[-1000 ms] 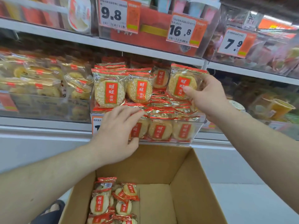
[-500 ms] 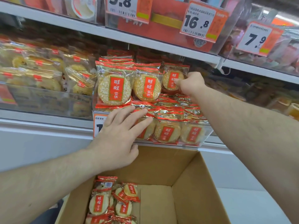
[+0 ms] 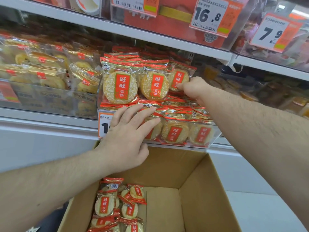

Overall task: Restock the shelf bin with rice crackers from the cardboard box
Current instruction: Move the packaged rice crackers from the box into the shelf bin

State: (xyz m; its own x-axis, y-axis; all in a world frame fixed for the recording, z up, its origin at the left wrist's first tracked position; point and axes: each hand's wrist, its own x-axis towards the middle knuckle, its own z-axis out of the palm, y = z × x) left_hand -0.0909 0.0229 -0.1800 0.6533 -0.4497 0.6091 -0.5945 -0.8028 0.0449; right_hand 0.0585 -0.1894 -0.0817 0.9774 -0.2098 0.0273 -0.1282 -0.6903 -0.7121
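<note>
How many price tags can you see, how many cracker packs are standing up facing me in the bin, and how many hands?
Price tags showing at least part of a number: 4, among them the 16.8 tag, 7.9 tag and the bin's tag
Upright cracker packs facing front: 3
Hands: 2, the left hand and right hand
Total: 9

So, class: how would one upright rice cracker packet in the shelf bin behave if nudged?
The upright rice cracker packet probably tips easily: it stands on edge, steadied by the right hand. Its glossy film looks slippery. The thin round cracker inside seems light and likely brittle.
</note>
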